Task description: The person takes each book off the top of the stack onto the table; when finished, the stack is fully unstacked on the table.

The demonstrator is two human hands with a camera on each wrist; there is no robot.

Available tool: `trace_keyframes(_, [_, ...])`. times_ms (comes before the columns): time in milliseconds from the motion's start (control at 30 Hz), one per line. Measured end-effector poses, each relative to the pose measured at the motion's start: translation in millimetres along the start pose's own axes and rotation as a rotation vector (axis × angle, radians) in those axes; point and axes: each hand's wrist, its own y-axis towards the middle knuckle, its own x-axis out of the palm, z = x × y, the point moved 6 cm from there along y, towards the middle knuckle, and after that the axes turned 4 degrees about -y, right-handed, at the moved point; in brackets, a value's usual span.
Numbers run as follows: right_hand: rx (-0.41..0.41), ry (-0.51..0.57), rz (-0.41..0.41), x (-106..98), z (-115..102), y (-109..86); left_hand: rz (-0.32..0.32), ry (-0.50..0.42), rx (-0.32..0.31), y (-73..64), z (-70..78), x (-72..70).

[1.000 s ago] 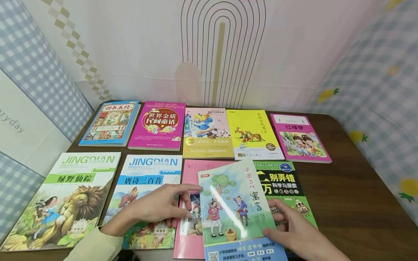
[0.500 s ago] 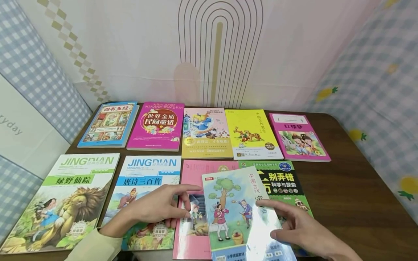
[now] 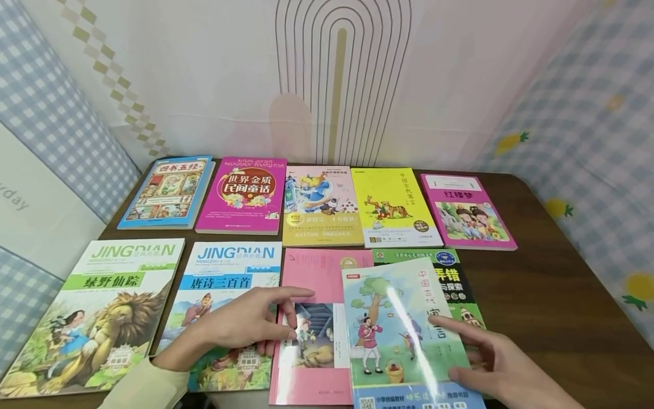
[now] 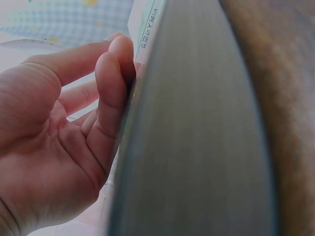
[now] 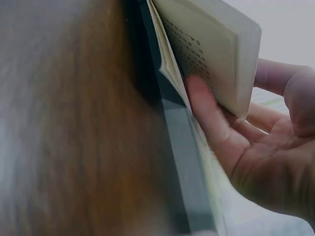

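A picture book with a tree and two figures on its cover [image 3: 380, 341] is held in my right hand [image 3: 493, 360] by its right edge, thumb and index finger on the cover. In the right wrist view the book's pages [image 5: 211, 54] part slightly beside my fingers. It overlaps a green-and-black book [image 3: 409, 258] and the right edge of a pink book [image 3: 311, 278]. My left hand [image 3: 245, 321] has its fingers loosely bent, holding nothing, over the blue-titled JINGDIAN book [image 3: 217, 284] and the pink book's left edge. In the left wrist view, its lower fingers touch a book's surface.
At left lies a green-titled JINGDIAN book [image 3: 112, 284]. Behind is a row: a blue book [image 3: 166, 193], magenta book [image 3: 242, 196], pink-and-yellow book [image 3: 322, 204], yellow book [image 3: 395, 207] and purple-pink book [image 3: 470, 213]. Brown tabletop [image 3: 552, 295] shows at right; a curtain [image 3: 230, 74] hangs behind.
My right hand has moved right with the picture book, uncovering more of the pink book and covering more of the green-and-black one. The left hand stays nearly still.
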Motion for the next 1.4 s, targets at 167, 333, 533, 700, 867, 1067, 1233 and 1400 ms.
trace_keyframes(167, [0.056, -0.061, 0.054, -16, 10, -11.3, -0.002, -0.006, -0.004, -0.1, 0.2, -0.2])
trace_keyframes(333, [0.073, -0.117, 0.087, -34, 20, -22.0, 0.000, 0.005, -0.007, -0.3, -0.5, -0.4])
trace_keyframes(533, [0.072, -0.275, 0.207, -57, 36, -31.3, -0.001, 0.008, -0.006, 0.6, 0.8, -0.9])
trace_keyframes(700, [0.089, -0.300, 0.260, -69, 41, -37.4, -0.010, 0.005, -0.001, 0.6, 1.8, -0.8])
trace_keyframes(867, [0.115, -0.157, 0.259, -82, 48, -42.0, -0.010, -0.003, -0.005, 0.5, 0.8, -1.3])
trace_keyframes(1067, [0.068, 0.137, 0.244, -101, 65, -47.7, -0.008, -0.009, -0.005, -0.1, -0.6, -0.6])
trace_keyframes(1233, [0.089, 0.161, 0.287, -124, 80, -54.6, -0.010, -0.032, -0.006, -0.3, -1.4, -0.3])
trace_keyframes(1400, [0.021, 0.087, 0.307, -139, 85, -59.2, -0.010, -0.051, -0.007, -0.5, -0.9, -0.5])
